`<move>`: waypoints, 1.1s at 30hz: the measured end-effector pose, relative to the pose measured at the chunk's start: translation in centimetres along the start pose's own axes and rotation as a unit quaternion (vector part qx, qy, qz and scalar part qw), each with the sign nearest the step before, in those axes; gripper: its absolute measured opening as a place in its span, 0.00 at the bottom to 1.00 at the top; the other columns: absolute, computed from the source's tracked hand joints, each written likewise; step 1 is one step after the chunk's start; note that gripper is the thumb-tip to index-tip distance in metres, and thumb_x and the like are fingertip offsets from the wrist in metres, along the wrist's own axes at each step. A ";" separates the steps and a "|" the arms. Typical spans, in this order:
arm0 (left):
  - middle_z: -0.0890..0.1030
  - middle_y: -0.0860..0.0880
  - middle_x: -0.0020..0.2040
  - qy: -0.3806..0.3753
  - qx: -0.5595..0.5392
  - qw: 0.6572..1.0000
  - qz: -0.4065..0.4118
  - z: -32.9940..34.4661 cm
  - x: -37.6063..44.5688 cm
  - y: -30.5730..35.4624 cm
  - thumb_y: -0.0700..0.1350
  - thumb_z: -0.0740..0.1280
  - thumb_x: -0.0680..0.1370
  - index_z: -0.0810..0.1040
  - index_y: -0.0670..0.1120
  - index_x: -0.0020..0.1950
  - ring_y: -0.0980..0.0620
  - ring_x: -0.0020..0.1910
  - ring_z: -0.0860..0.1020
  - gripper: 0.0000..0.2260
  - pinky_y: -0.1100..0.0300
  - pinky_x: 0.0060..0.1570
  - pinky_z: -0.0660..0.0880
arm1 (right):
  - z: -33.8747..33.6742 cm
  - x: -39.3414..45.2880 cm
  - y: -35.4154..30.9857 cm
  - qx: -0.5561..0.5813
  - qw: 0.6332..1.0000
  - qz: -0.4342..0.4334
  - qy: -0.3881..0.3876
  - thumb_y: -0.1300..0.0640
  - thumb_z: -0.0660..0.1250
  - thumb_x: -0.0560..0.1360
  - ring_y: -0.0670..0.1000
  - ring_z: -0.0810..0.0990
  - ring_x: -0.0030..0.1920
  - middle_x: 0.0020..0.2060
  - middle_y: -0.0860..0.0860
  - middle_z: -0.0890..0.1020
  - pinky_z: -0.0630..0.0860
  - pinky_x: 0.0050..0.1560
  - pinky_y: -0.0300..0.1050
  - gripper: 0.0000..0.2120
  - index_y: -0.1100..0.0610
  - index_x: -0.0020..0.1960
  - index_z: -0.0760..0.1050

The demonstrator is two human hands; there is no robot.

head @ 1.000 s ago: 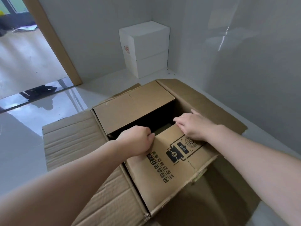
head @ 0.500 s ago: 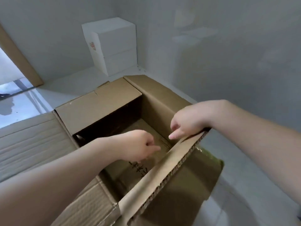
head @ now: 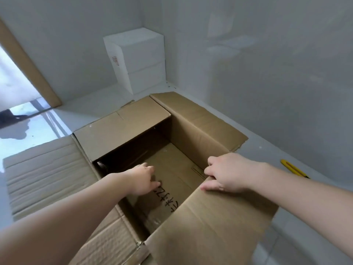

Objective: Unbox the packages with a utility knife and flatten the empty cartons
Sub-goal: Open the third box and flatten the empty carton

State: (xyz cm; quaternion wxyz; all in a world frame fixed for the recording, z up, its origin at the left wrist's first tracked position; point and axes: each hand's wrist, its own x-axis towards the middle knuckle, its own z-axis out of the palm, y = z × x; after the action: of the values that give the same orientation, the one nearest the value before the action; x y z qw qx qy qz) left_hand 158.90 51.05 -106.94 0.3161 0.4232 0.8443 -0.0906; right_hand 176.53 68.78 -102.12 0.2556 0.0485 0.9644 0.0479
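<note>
A large brown carton stands open on the pale floor with all its flaps folded outward; black handwriting marks its bare bottom. My left hand reaches down inside the carton with loosely bent fingers and holds nothing. My right hand rests on the near right flap at its corner beside the opening, thumb flat on the cardboard. A yellow utility knife lies on the floor to the right of the carton, beyond my right forearm.
Two stacked white boxes stand in the far corner. A grey wall runs close along the carton's right side. A doorway with a wooden frame opens at the far left onto glossy floor.
The near flap, lifted upright half a second ago, now lies folded outward under my right hand. My left hand has gone deeper into the carton. The knife has come into view.
</note>
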 end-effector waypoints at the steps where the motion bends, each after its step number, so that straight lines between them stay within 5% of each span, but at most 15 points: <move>1: 0.54 0.44 0.77 0.006 0.001 1.000 -0.021 -0.3 0.2 -0.8 0.59 0.58 0.80 0.54 0.47 0.78 0.43 0.75 0.58 0.31 0.49 0.71 0.62 | -0.2 0.1 0.0 -0.003 1.000 0.001 0.006 0.30 0.47 0.76 0.53 0.75 0.44 0.48 0.51 0.72 0.74 0.46 0.49 0.31 0.53 0.54 0.75; 4: 0.45 0.43 0.78 0.045 0.008 0.996 -0.076 -1.2 0.2 -3.4 0.59 0.57 0.80 0.49 0.47 0.79 0.41 0.77 0.48 0.32 0.45 0.73 0.52 | -0.7 1.0 0.0 -0.023 1.000 0.004 0.015 0.32 0.46 0.77 0.52 0.73 0.44 0.49 0.50 0.72 0.72 0.44 0.47 0.30 0.53 0.56 0.74; 10: 0.54 0.45 0.77 0.174 -0.011 0.979 -0.103 -3.3 -0.4 -8.0 0.56 0.61 0.79 0.47 0.50 0.78 0.42 0.74 0.59 0.34 0.48 0.71 0.58 | -1.8 3.1 0.0 -0.016 0.999 0.009 0.039 0.32 0.46 0.77 0.48 0.75 0.44 0.46 0.47 0.71 0.76 0.47 0.45 0.29 0.52 0.55 0.74; 16: 0.48 0.48 0.79 0.340 -0.029 0.934 -0.108 -8.2 -0.7 -13.9 0.50 0.62 0.78 0.53 0.49 0.77 0.46 0.77 0.49 0.30 0.49 0.75 0.49 | -2.5 5.1 -0.3 -0.002 0.998 0.001 0.064 0.28 0.38 0.69 0.46 0.72 0.51 0.52 0.45 0.72 0.72 0.50 0.39 0.39 0.48 0.62 0.73; 23: 0.36 0.48 0.78 0.273 -0.048 0.943 -0.185 -7.2 1.6 -19.8 0.45 0.64 0.76 0.44 0.51 0.79 0.47 0.77 0.39 0.37 0.43 0.74 0.41 | -4.0 7.1 -1.8 0.016 0.997 0.000 0.080 0.26 0.27 0.55 0.48 0.71 0.56 0.53 0.44 0.73 0.69 0.53 0.42 0.51 0.46 0.60 0.74; 28: 0.39 0.51 0.78 0.210 -0.095 0.953 -0.194 -6.3 3.0 -21.6 0.49 0.65 0.75 0.42 0.54 0.78 0.44 0.76 0.52 0.40 0.43 0.73 0.52 | -2.8 8.0 -2.6 0.009 0.999 0.022 0.048 0.28 0.44 0.74 0.48 0.70 0.59 0.55 0.45 0.73 0.69 0.56 0.43 0.32 0.47 0.60 0.75; 31: 0.40 0.50 0.79 0.213 -0.104 0.951 -0.199 -5.6 3.3 -21.3 0.51 0.64 0.77 0.42 0.54 0.78 0.42 0.75 0.56 0.38 0.44 0.71 0.56 | -2.6 7.6 -1.9 0.011 0.997 0.037 0.067 0.24 0.33 0.64 0.47 0.70 0.60 0.57 0.44 0.72 0.69 0.57 0.42 0.46 0.46 0.62 0.74; 33: 0.41 0.48 0.79 0.245 -0.055 0.948 -0.197 -5.3 3.0 -20.6 0.54 0.61 0.78 0.44 0.53 0.78 0.43 0.77 0.50 0.35 0.42 0.73 0.49 | -2.7 7.3 -0.9 0.019 0.995 0.071 0.064 0.23 0.28 0.59 0.48 0.68 0.65 0.62 0.45 0.71 0.69 0.61 0.43 0.52 0.45 0.66 0.72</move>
State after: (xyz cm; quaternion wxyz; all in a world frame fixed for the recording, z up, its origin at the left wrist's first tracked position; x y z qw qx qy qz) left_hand 139.24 42.32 -106.97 0.0983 0.2396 0.9659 0.0014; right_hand 168.82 68.60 -103.46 0.1886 0.1185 0.9735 0.0510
